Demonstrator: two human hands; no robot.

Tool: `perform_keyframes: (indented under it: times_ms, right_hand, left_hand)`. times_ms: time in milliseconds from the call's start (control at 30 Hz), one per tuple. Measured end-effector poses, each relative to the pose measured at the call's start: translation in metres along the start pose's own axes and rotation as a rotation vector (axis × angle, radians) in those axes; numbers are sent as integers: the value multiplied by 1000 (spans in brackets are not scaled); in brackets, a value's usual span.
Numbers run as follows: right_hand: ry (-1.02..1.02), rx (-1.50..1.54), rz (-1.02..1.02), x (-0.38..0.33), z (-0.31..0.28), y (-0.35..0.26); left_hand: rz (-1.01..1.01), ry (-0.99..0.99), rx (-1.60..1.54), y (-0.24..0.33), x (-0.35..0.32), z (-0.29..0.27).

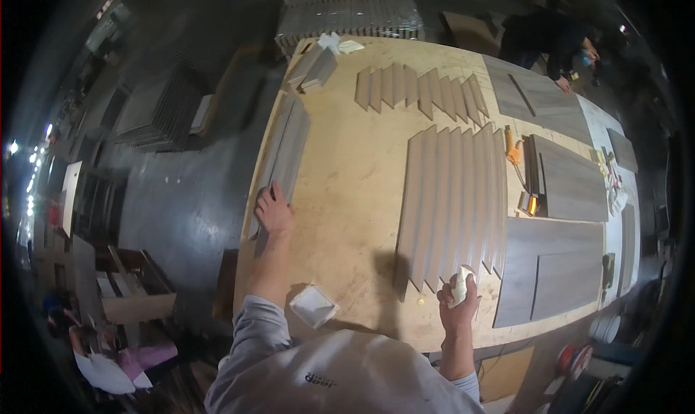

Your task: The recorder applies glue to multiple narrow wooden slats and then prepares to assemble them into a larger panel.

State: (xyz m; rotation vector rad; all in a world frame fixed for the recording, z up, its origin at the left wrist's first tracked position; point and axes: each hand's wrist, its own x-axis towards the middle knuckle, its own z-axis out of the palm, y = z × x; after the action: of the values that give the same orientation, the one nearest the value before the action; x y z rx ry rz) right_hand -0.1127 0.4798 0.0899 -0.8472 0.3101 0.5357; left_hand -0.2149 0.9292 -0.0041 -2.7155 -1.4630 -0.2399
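My left hand (275, 210) rests on long grey-brown strips (287, 142) lying along the table's left edge, its fingers stretched out over them. My right hand (457, 311) is closed around a crumpled whitish cloth or paper (461, 284); the exact kind is unclear. That hand is at the near end of a row of long grey-brown strips with slanted ends (452, 204), laid side by side. A shallow white square dish (313, 305) sits near the table's front edge, between my arms.
Shorter angled pieces (420, 92) lie farther back on the wooden table (340, 175). An orange-handled tool (515, 152) and flat grey panels (554, 269) are at the right. Another person's hand (563, 85) touches the far right corner. Wrapped stacks (347, 19) stand behind.
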Motion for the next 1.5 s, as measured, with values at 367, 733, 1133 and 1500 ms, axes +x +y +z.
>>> perform_keyframes:
  times_ms: [367, 733, 1133, 1500]
  right_hand:
    - [-4, 17, 34, -4, 9, 1]
    - [-29, -11, 31, -5, 15, -2]
    - [33, 1, -12, -13, -5, -9]
    - [-21, -22, 41, -4, 15, -1]
  left_hand:
    - [-10, -95, -27, 19, -6, -22]
    - [-88, -647, -951, 144, -120, -26]
    - [-22, -499, -780, 165, -105, 3]
    - [159, -596, -763, 148, -97, 17]
